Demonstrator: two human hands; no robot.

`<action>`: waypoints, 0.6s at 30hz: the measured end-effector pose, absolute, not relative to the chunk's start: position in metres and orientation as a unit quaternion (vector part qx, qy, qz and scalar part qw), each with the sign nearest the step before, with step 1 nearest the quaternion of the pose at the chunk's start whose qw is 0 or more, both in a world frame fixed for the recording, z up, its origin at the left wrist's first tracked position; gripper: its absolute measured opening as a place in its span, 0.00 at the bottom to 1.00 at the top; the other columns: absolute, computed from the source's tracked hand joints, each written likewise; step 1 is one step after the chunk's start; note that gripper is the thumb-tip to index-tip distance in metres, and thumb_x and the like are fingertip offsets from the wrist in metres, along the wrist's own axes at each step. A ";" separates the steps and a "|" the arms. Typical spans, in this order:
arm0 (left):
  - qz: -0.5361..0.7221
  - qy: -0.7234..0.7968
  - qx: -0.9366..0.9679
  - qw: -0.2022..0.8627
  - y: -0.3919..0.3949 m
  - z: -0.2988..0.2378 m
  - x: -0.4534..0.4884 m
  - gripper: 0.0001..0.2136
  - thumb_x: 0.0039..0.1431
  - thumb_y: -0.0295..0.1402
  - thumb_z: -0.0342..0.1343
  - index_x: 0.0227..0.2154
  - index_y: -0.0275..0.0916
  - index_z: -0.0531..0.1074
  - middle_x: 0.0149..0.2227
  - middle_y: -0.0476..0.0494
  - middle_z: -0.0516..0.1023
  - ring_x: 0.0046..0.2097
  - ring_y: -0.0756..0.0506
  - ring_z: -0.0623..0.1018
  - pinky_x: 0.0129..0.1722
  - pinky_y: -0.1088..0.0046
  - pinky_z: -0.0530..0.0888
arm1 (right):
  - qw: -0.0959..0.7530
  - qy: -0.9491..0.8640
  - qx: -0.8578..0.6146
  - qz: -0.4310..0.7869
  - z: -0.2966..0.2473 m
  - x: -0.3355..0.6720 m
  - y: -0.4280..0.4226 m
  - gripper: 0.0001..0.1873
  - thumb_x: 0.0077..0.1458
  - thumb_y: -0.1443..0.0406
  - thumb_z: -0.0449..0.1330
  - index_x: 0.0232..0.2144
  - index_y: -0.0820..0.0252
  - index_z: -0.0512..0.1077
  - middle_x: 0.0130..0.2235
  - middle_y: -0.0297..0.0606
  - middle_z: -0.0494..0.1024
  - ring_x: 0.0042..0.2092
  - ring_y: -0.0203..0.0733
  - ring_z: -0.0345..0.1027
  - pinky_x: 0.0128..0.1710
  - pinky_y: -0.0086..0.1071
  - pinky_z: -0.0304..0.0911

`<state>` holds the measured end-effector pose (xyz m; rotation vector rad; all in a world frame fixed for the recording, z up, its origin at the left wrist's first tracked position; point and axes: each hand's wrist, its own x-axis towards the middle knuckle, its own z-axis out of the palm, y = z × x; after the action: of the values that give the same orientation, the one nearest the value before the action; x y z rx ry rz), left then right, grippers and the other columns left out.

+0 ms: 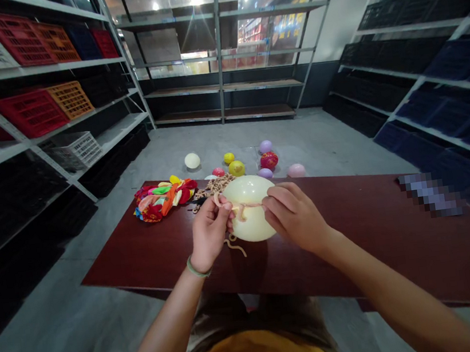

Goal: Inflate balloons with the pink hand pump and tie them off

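I hold a pale yellow inflated balloon [247,197] above the dark red table [380,226]. My left hand [210,231] is closed, pinching a tan string [241,208] at the balloon's neck. My right hand [294,214] is closed too, pinching the same string against the balloon's right side. The string's loose end dangles below the balloon. Behind the balloon lies a heap of tan strings [214,186]. Left of that heap sits a pile of flat uninflated balloons [162,198] in many colours.
Several inflated balloons [269,160] in white, yellow, purple, red and pink lie on the grey floor beyond the table. Metal shelves with red, orange and white crates [31,110] line the left wall. Dark shelves stand at the right and back.
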<state>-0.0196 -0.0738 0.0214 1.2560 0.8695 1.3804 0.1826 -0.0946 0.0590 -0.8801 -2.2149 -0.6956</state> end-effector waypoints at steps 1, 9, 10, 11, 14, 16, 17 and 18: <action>0.575 0.361 0.523 0.516 -0.074 0.020 -0.019 0.13 0.60 0.43 0.61 0.34 0.38 0.69 0.24 0.53 0.70 0.22 0.54 0.68 0.21 0.80 0.68 | 0.323 -0.844 -0.333 -0.270 0.057 0.184 -0.094 0.07 0.62 0.73 0.54 0.37 0.61 0.72 0.40 0.44 0.72 0.42 0.46 0.63 0.45 0.42 0.68; 0.590 0.332 0.516 0.525 -0.068 0.028 -0.007 0.13 0.60 0.42 0.61 0.33 0.39 0.67 0.23 0.54 0.70 0.21 0.54 0.69 0.22 0.80 0.70 | 0.322 -0.807 -0.323 -0.376 0.044 0.192 -0.079 0.08 0.59 0.74 0.57 0.38 0.60 0.72 0.42 0.44 0.73 0.45 0.47 0.65 0.41 0.40 0.67; 0.596 0.322 0.518 0.522 -0.067 0.031 -0.004 0.13 0.60 0.42 0.61 0.33 0.39 0.67 0.23 0.54 0.70 0.21 0.54 0.70 0.22 0.80 0.70 | 0.332 -0.797 -0.332 -0.380 0.046 0.192 -0.078 0.09 0.59 0.74 0.57 0.39 0.59 0.72 0.43 0.43 0.73 0.45 0.47 0.65 0.41 0.39 0.66; 0.603 0.310 0.520 0.519 -0.065 0.033 -0.002 0.12 0.60 0.42 0.60 0.33 0.39 0.67 0.23 0.54 0.70 0.21 0.54 0.70 0.22 0.80 0.70 | 0.348 -0.786 -0.341 -0.380 0.048 0.192 -0.077 0.10 0.59 0.74 0.57 0.41 0.58 0.72 0.43 0.42 0.73 0.45 0.46 0.66 0.42 0.39 0.66; 0.627 0.276 0.520 0.510 -0.060 0.034 0.003 0.12 0.61 0.40 0.60 0.32 0.39 0.65 0.25 0.53 0.71 0.22 0.54 0.70 0.23 0.80 0.71 | 0.451 -0.741 -0.387 -0.312 0.054 0.197 -0.074 0.14 0.59 0.69 0.60 0.48 0.55 0.70 0.46 0.42 0.71 0.48 0.48 0.66 0.46 0.42 0.67; 0.638 0.262 0.517 0.506 -0.057 0.031 0.005 0.11 0.62 0.40 0.60 0.33 0.39 0.65 0.26 0.53 0.71 0.23 0.54 0.71 0.24 0.79 0.72 | 0.548 -0.683 -0.437 -0.206 0.051 0.204 -0.071 0.22 0.58 0.62 0.62 0.54 0.52 0.66 0.50 0.44 0.68 0.51 0.50 0.65 0.47 0.45 0.68; 0.640 0.258 0.517 0.506 -0.055 0.028 0.005 0.11 0.62 0.40 0.59 0.33 0.39 0.65 0.26 0.53 0.71 0.24 0.54 0.72 0.24 0.79 0.72 | 0.595 -0.644 -0.461 -0.140 0.047 0.208 -0.068 0.26 0.57 0.58 0.63 0.56 0.50 0.63 0.52 0.45 0.66 0.52 0.50 0.65 0.47 0.46 0.69; 0.640 0.255 0.518 0.507 -0.054 0.024 0.006 0.11 0.62 0.39 0.59 0.34 0.39 0.66 0.27 0.52 0.71 0.24 0.53 0.72 0.25 0.78 0.73 | 0.636 -0.598 -0.483 -0.068 0.041 0.211 -0.066 0.29 0.57 0.56 0.63 0.58 0.49 0.60 0.54 0.44 0.65 0.52 0.50 0.65 0.47 0.46 0.69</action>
<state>0.0062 -0.0543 0.0243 1.2497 0.6157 1.5419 0.2110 -0.0656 0.0408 -1.1027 -1.3666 -0.1560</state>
